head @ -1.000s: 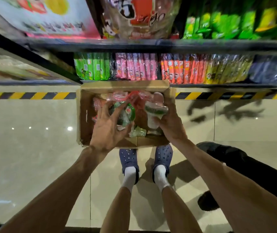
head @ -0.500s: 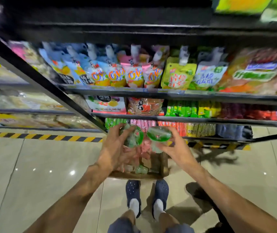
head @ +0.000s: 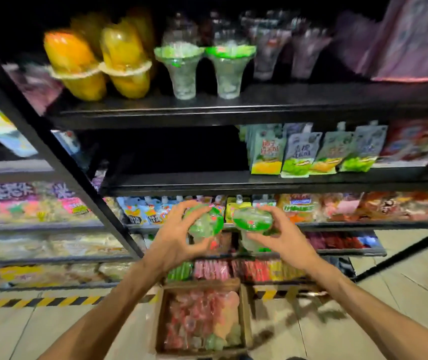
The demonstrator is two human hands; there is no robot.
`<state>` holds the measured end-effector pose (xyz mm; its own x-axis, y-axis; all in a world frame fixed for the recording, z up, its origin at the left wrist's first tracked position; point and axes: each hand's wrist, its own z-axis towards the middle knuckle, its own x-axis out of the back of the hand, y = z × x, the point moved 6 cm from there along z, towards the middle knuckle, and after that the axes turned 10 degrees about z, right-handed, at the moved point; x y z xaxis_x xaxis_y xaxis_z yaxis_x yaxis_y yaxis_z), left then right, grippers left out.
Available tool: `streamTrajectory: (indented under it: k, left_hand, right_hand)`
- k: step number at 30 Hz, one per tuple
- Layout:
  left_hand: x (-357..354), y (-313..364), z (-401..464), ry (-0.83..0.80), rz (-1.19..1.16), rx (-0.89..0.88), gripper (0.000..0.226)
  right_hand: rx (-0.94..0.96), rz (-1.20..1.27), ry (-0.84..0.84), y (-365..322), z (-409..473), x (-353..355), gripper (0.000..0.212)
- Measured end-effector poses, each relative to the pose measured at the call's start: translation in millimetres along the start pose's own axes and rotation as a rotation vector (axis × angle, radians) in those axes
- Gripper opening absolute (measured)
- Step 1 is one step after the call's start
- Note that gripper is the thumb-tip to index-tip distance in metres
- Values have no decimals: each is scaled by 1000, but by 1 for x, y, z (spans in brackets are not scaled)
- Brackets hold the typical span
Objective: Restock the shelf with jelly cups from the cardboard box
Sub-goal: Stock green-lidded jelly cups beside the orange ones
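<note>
Here, both hands are raised in front of the black shelf unit, each grasping one green-lidded jelly cup. The left hand curls its fingers and thumb around the left jelly cup, which tilts so that its green lid faces partly toward the camera. The right hand grips the right jelly cup from the side and from below, with the lid on top. The two cups sit just beside each other, level with a lower tier of the shelf unit that carries spouted drink pouches. On the top visible tier of the shelf unit, two upright green-lidded cups stand side by side, with orange and yellow fruit-shaped packs to their left and what appear to be clear cups to their right, though blur and darkness make these hard to identify. One tier below, pale pouches stand in a row at the right. The cardboard box rests on the floor at the foot of the shelf unit, open, and holds mostly pink and a few green jelly cups.
</note>
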<state>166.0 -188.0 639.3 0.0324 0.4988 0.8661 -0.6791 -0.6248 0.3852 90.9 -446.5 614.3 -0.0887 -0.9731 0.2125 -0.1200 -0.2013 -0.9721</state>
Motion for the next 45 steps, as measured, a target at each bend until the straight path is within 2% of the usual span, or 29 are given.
streamTrajectory:
  k: [3, 7, 15, 23, 29, 37, 45]
  left_hand:
    - [38, 18, 25, 58, 4, -38, 63]
    - [86, 45, 58, 134, -10, -113, 59]
    - [162, 93, 109, 210, -63, -222, 54]
    - [194, 127, 159, 234, -88, -295, 51]
    - [188, 152, 191, 276, -78, -297, 50]
    - [165, 176, 237, 337, -8, -186, 54]
    - [134, 173, 263, 324, 55, 32, 63]
  right_hand:
    - [100, -24, 30, -44, -1, 18, 66]
    - [190, -46, 85, -100, -1, 37, 59]
    - [312, -73, 179, -184, 1, 72, 58]
    - [432, -42, 254, -240, 4, 106, 50]
    - [500, -24, 302, -252, 20, 144, 49]
    - [525, -37, 289, -251, 53, 193, 52]
    - [514, -40, 244, -237, 74, 216, 56]
